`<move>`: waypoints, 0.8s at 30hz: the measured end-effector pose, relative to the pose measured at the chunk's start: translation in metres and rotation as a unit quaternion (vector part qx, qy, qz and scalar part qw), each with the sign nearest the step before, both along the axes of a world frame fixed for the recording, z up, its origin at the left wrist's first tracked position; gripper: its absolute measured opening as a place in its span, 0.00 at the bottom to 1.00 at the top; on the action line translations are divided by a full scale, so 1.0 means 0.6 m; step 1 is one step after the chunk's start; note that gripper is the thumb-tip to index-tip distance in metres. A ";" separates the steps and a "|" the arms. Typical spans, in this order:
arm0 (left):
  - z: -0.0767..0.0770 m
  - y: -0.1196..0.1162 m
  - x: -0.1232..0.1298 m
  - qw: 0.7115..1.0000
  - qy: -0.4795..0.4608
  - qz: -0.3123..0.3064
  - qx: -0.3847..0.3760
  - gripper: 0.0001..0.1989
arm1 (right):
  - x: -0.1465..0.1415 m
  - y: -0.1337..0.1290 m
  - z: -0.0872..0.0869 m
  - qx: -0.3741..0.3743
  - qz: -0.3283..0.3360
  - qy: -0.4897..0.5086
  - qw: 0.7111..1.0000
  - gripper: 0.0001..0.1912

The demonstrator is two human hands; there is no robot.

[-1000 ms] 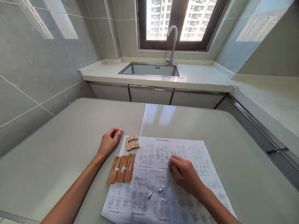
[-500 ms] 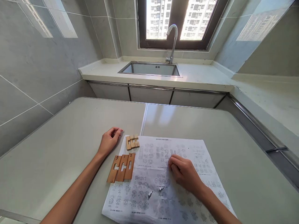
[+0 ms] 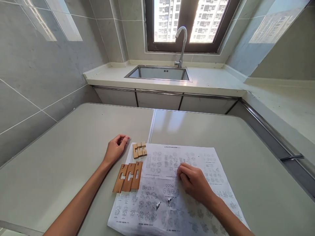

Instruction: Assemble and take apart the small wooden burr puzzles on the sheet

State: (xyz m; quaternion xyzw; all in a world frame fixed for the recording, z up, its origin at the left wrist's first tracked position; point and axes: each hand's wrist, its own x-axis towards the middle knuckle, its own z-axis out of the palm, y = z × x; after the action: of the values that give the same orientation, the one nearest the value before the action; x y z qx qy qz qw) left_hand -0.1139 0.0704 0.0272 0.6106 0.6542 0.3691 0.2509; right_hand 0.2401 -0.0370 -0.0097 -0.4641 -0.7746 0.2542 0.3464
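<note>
A creased printed sheet [image 3: 172, 183] with rows of small diagrams lies on the table. Three flat brown wooden pieces [image 3: 127, 177], marked with numbers and cut with slots, rest side by side over its left edge. Above them, on the sheet's upper left corner, sit several small light wooden pieces [image 3: 139, 150] set close together. My left hand [image 3: 116, 146] rests on the table just left of these small pieces, its fingers curled with nothing visible in them. On the right half of the sheet lies my right hand [image 3: 193, 180], fingers curled inward and no object showing.
The pale table [image 3: 61, 157] has a seam running away from me. Beyond it are a counter [image 3: 211, 78] with a sink [image 3: 157, 72], a faucet [image 3: 182, 46] and a window. A tiled wall stands at left, and another counter runs along the right.
</note>
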 end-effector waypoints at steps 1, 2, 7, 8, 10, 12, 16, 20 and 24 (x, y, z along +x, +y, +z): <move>-0.001 0.000 0.000 1.000 0.004 0.000 0.002 0.21 | 0.000 0.000 0.000 0.000 -0.001 0.001 1.000 0.15; -0.001 0.000 0.000 1.000 0.009 0.000 0.004 0.21 | 0.000 0.000 0.000 -0.001 -0.001 0.001 1.000 0.15; 0.002 -0.007 0.008 0.998 0.040 -0.005 0.037 0.19 | 0.000 0.000 0.002 -0.009 -0.002 0.003 1.000 0.15; 0.005 -0.010 0.011 0.998 0.049 -0.010 0.047 0.18 | -0.001 0.001 0.003 -0.009 -0.002 0.005 1.000 0.15; 0.013 -0.017 0.019 0.995 0.066 -0.032 0.061 0.17 | -0.001 0.001 0.004 -0.009 -0.003 0.010 1.000 0.16; 0.021 -0.026 0.028 0.990 0.087 -0.078 0.075 0.17 | -0.001 0.002 0.004 -0.008 -0.003 0.015 1.000 0.16; 0.033 -0.045 0.047 0.968 0.134 -0.197 0.075 0.18 | 0.000 0.003 0.003 -0.006 -0.006 0.010 1.000 0.16; 0.034 -0.056 0.068 0.949 0.179 -0.256 0.042 0.27 | 0.001 0.004 0.001 0.000 -0.006 0.011 1.000 0.16; 0.029 -0.051 0.083 0.941 0.216 -0.256 0.051 0.33 | 0.002 0.006 0.000 0.004 -0.005 0.008 1.000 0.15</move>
State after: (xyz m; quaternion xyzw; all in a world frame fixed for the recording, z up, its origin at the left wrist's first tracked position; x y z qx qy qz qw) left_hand -0.0640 0.0397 0.0446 0.8347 0.4943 0.1843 0.1582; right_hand 0.2413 -0.0336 -0.0099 -0.4644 -0.7704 0.2531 0.3560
